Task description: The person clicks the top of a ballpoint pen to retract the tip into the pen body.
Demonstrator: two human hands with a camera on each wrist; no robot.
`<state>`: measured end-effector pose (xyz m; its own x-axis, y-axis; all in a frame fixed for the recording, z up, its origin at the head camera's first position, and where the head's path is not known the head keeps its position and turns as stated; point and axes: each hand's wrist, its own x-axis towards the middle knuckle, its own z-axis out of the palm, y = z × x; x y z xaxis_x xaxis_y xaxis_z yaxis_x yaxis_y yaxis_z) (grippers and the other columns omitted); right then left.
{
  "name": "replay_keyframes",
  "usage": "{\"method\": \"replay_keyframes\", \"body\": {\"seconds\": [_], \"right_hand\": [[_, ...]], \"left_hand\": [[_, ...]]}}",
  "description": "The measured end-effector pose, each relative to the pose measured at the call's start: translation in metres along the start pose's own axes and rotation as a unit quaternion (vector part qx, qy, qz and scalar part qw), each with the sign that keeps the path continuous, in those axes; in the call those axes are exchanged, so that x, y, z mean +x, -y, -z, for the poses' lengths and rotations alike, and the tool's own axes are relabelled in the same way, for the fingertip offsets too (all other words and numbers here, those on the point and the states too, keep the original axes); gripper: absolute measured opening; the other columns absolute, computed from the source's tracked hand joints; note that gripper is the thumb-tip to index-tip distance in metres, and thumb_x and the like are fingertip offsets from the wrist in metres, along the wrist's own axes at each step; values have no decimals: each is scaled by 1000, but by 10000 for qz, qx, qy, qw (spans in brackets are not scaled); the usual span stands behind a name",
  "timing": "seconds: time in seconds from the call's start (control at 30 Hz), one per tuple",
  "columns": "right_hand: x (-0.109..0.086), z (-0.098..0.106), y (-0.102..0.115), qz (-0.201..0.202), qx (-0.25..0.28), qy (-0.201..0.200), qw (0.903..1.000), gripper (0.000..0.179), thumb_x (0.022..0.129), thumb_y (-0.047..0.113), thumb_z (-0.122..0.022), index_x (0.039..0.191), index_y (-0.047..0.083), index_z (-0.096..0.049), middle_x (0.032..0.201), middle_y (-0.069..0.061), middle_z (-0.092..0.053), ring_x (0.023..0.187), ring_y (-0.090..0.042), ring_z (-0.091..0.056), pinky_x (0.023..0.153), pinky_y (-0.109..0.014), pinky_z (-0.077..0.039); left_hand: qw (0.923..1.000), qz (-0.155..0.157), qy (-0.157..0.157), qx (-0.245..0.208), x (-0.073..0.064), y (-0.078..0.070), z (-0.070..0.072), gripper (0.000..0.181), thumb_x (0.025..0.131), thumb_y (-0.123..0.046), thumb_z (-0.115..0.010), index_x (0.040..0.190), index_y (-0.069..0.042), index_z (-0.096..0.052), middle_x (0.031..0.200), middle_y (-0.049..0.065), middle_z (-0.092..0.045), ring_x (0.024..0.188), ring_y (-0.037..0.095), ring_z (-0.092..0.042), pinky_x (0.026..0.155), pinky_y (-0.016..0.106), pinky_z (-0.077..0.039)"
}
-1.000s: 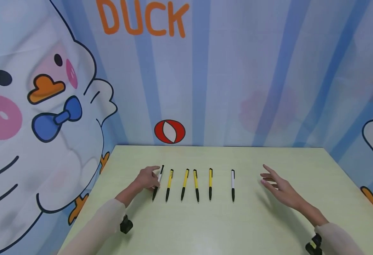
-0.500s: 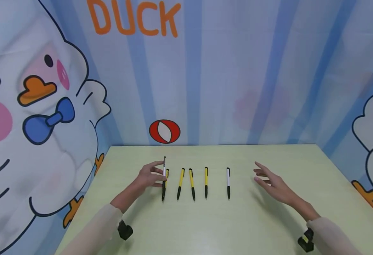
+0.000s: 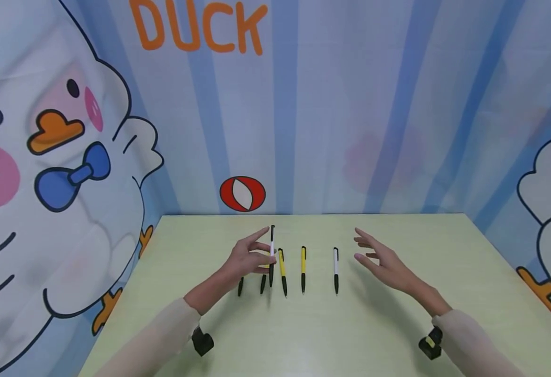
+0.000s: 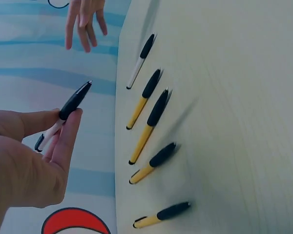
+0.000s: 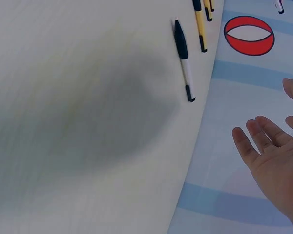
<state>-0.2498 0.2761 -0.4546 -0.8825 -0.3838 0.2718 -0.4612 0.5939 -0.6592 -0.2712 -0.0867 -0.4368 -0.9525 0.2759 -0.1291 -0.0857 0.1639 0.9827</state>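
Between thumb and fingers my left hand [image 3: 248, 257] pinches a white ballpoint pen [image 3: 272, 242] with a black grip, raised off the table. In the left wrist view this held pen [image 4: 74, 103] points its tip up and to the right. Beneath and beside that hand lie several yellow pens [image 3: 282, 272] with black grips; two are partly covered by the hand in the head view. Another white pen [image 3: 336, 270] rests at the right end of the row. To its right hovers my right hand [image 3: 384, 263], fingers spread and holding nothing.
The pens lie on a pale table [image 3: 332, 335] whose far edge meets a blue striped backdrop [image 3: 322, 104] with a printed duck [image 3: 129, 235]. Each wrist wears a small dark camera [image 3: 202, 341].
My left hand has picked up the white pen from the row's left end, stood it more upright and carried it right. My right hand has drifted left, towards the other white pen.
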Motion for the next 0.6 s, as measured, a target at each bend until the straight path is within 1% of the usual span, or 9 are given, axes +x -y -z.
{"method": "replay_keyframes", "body": {"seconds": [0.1,0.27,0.37,0.5,0.6], "right_hand": [[9,-2,9,99,68,21,9999,66,106,19,-56,162,5,-24,153,-26,-47,139,-45,-48,106,-61,-50],[22,-13,28,159,210,192,9995,70,104,21,-61,162,7,-24,155,-23,-46,141,-43,-48,109,-61,-49],[30,-21,40,202,340,378,9985,76,101,24,-66,163,8,-24,157,-21,-45,142,-42,-47,110,-60,-48],[41,-33,57,324,495,601,9964,84,97,27,-72,163,10,-23,159,-20,-43,143,-42,-46,110,-60,-48],[47,-40,67,480,602,698,9946,92,93,27,-77,164,12,-20,159,-20,-42,143,-41,-47,111,-60,-47]], "left_hand": [[9997,-148,142,-118,0,-4,-7,80,93,0,-71,160,-25,-35,124,21,-64,91,17,-76,82,42,-66],[9990,-262,241,-274,-1,-3,-19,77,93,-2,-72,159,-25,-40,122,19,-64,90,16,-76,81,41,-66],[9986,-296,277,-332,-1,-4,-26,78,92,-3,-74,158,-27,-41,123,19,-64,89,16,-77,80,40,-66],[9977,-470,338,-347,-2,-6,-33,77,91,-5,-75,157,-26,-42,122,19,-65,89,17,-77,79,40,-66],[9967,-576,438,-376,-2,-7,-38,76,91,-6,-76,157,-27,-43,121,18,-66,87,17,-77,79,40,-66]]}}
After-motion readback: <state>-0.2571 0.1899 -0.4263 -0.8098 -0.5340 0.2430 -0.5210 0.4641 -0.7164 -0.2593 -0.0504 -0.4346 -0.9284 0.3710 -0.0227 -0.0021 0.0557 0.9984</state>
